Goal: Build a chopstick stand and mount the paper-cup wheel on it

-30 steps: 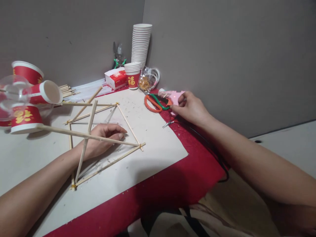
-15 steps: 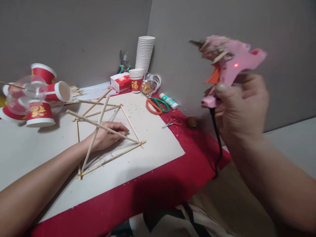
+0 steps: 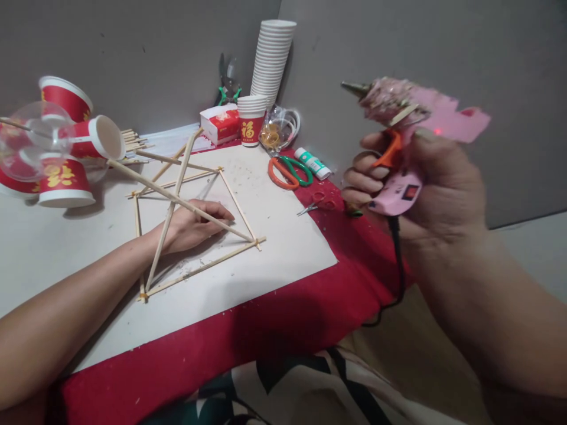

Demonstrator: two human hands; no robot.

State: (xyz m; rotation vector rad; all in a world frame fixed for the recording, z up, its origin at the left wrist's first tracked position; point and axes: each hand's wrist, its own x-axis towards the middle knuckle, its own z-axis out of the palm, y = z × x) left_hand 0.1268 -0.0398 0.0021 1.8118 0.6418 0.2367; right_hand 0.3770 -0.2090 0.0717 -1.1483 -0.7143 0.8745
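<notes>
My right hand [image 3: 425, 183] grips a pink hot-glue gun [image 3: 407, 118] raised above the table's right edge, nozzle pointing left, a finger on the orange trigger, its red light on and its black cord hanging down. My left hand [image 3: 195, 224] rests palm-down, fingers together, on white paper [image 3: 274, 248] inside a frame of thin wooden sticks [image 3: 199, 218]. One long stick crosses over my left wrist. The glue gun is well to the right of the frame.
Red paper cups and a clear plastic dome [image 3: 26, 141] stand at far left. Behind are a tall stack of white cups [image 3: 270, 59], a tissue box [image 3: 221, 124], pliers, loose sticks, rubber bands, orange-green scissors [image 3: 287, 171], a glue tube [image 3: 312, 163] and small scissors [image 3: 316, 203] on red cloth.
My right hand lifted the glue gun off the table and has now settled its fingers round the trigger, a little lower. My left hand stayed on the paper inside the frame.
</notes>
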